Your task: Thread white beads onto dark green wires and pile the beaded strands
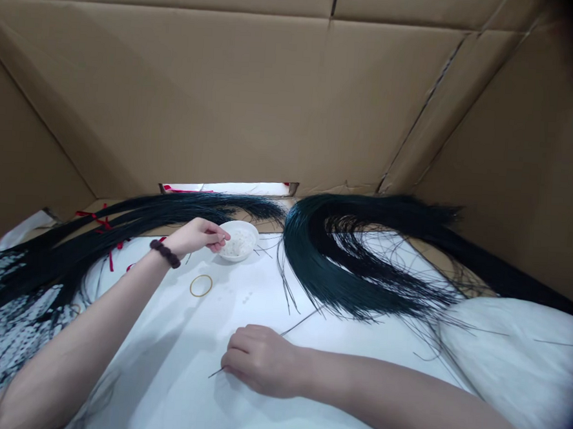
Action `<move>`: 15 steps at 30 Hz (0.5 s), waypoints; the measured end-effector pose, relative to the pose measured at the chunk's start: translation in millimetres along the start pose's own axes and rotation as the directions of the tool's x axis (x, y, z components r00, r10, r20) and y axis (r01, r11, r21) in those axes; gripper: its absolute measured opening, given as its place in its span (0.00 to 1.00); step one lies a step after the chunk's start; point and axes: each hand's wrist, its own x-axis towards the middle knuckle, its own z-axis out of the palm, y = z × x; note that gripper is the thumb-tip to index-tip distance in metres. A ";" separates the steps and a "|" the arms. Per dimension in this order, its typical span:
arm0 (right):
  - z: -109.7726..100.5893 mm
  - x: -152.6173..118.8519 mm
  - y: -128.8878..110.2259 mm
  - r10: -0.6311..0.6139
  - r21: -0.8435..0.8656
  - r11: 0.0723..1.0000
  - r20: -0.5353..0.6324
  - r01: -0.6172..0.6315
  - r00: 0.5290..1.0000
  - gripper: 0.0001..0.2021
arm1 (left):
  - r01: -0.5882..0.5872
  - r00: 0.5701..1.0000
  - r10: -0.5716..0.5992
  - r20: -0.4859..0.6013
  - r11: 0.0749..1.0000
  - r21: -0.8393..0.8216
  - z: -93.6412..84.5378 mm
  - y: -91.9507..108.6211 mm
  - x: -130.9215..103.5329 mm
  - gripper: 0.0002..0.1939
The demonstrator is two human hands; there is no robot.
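Pinching at the white bowl (256, 241) in the head view: left hand (208, 237), thumb and fingertips pressed together over its near-left rim, anything between them too small to tell. Bowl sits on the white work surface (175, 356) near its far edge, small pale bits (239, 244) inside. Right hand (261, 358) is lower and nearer the wearer, fingers curled shut on 1 dark strand (303, 322); 1 end pokes out left of the fingers, the rest runs up and right toward the curved dark-green bundle (303, 257). Hands are well apart. Left wrist wears 1 dark scrunchie (165, 254). 1 thin yellow ring (191, 287) lies flat between bowl and wearer, a few tiny clear specks (247, 297) to its right. Far left: more dark strands (170, 206) with red ties (104, 225), their near parts covered in white pieces (7, 333). White cloth (515, 351) bulges at right, just beside the curved bundle's loose tips. Brown cardboard (201, 93) walls the far side and both flanks, 1 low slot (239, 188) behind the bowl.
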 end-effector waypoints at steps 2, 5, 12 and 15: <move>0.3 -0.1 0.2 -0.003 0.006 1.000 0.008 0.003 1.000 0.08 | -0.009 1.000 0.009 -0.017 1.000 -0.012 -0.2 2.2 -19.3 0.12; 2.0 -0.4 -0.1 -0.004 0.012 1.000 0.004 0.004 1.000 0.08 | -0.012 0.999 0.014 -0.052 0.999 0.052 6.5 -0.8 -48.6 0.13; 2.2 -0.1 -3.0 0.005 0.010 1.000 -0.053 -0.005 0.999 0.10 | -0.054 0.986 0.135 -0.095 0.805 0.590 49.3 -29.7 -91.9 0.11; -0.1 0.5 -3.3 0.006 -0.002 1.000 -0.034 -0.006 0.999 0.11 | -0.068 0.986 0.160 -0.053 0.662 0.747 66.5 -36.5 -99.2 0.13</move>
